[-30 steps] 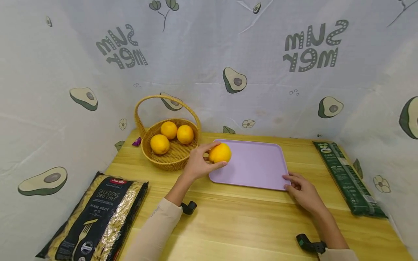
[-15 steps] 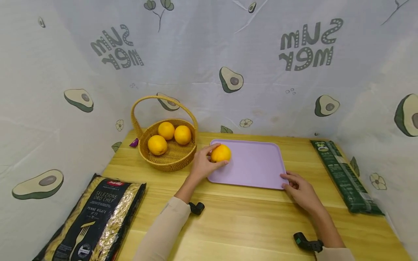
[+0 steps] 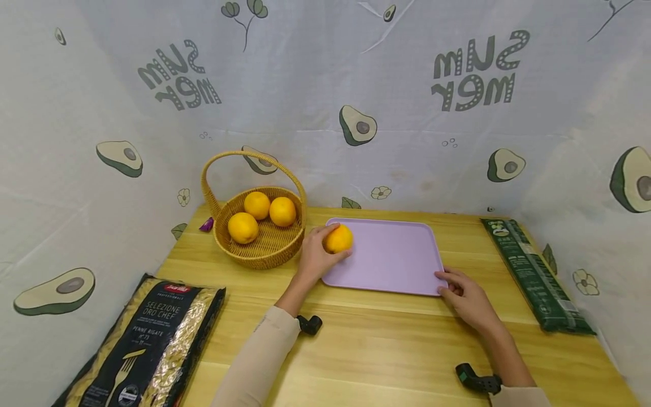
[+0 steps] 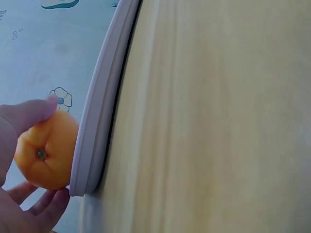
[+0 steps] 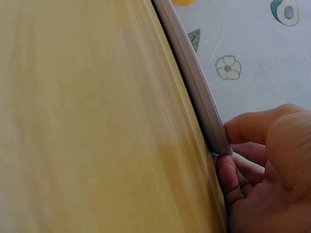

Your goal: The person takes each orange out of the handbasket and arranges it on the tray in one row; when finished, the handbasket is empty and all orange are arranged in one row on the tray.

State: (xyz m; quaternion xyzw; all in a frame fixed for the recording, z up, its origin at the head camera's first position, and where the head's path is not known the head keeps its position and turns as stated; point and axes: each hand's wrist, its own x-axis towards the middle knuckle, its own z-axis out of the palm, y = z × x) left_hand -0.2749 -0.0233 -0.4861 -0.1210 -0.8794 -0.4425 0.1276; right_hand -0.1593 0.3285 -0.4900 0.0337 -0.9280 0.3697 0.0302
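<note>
An orange (image 3: 338, 239) is at the left end of the lilac tray (image 3: 391, 254). My left hand (image 3: 316, 252) holds it from the left side, thumb on the near side and fingers reaching round the far side. The left wrist view shows the orange's stem end (image 4: 41, 154) facing the camera, close by the tray's rim (image 4: 99, 111). At the tray's near right corner, my right hand (image 3: 465, 297) pinches the rim. In the right wrist view its thumb (image 5: 252, 127) lies on the rim (image 5: 199, 82), with curled fingers beneath the corner.
A wicker basket (image 3: 256, 261) with a tall handle stands left of the tray, with three oranges (image 3: 243, 228) inside. A penne bag (image 3: 147, 339) lies front left, a green packet (image 3: 536, 277) at right. A small purple item (image 3: 206, 224) lies beside the basket.
My left hand has come down with the orange onto the tray's left end, its forearm shifting right. The right hand stays at the tray's corner. The head view has shifted slightly.
</note>
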